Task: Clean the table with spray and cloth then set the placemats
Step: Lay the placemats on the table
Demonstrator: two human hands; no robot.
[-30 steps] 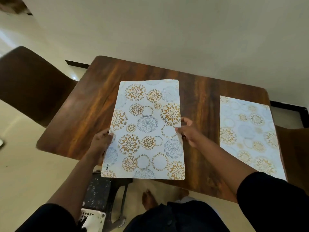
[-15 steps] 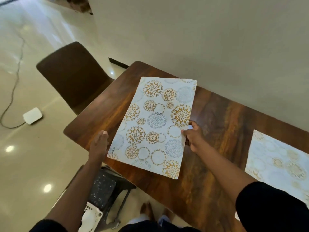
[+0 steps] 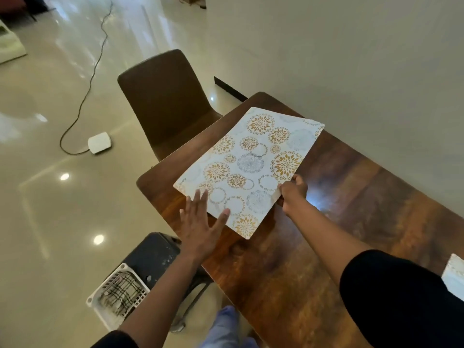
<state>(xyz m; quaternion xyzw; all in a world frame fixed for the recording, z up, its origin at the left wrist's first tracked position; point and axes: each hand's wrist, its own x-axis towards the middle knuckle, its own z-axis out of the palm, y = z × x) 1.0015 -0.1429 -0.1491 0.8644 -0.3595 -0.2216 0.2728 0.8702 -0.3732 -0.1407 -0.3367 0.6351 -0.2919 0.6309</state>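
One placemat (image 3: 253, 167) lies at the table's (image 3: 339, 222) near-left end, its long axis slanting away toward the wall. Right hand (image 3: 292, 194) pinches its near-right edge; left hand (image 3: 198, 222), fingers spread flat, touches the near-left edge. Both sit at its near side. A second placemat (image 3: 454, 275) peeks in, well apart. A white basket (image 3: 118, 295) below holds dark-checked cloth.

A placemat (image 3: 251, 169) lies on the table's (image 3: 339, 222) far-left end. A chair (image 3: 168, 101) stands beyond that end. A stool (image 3: 150, 257) and basket (image 3: 120, 295) sit left of the table's near edge. A second placemat (image 3: 455, 275) lies far right.
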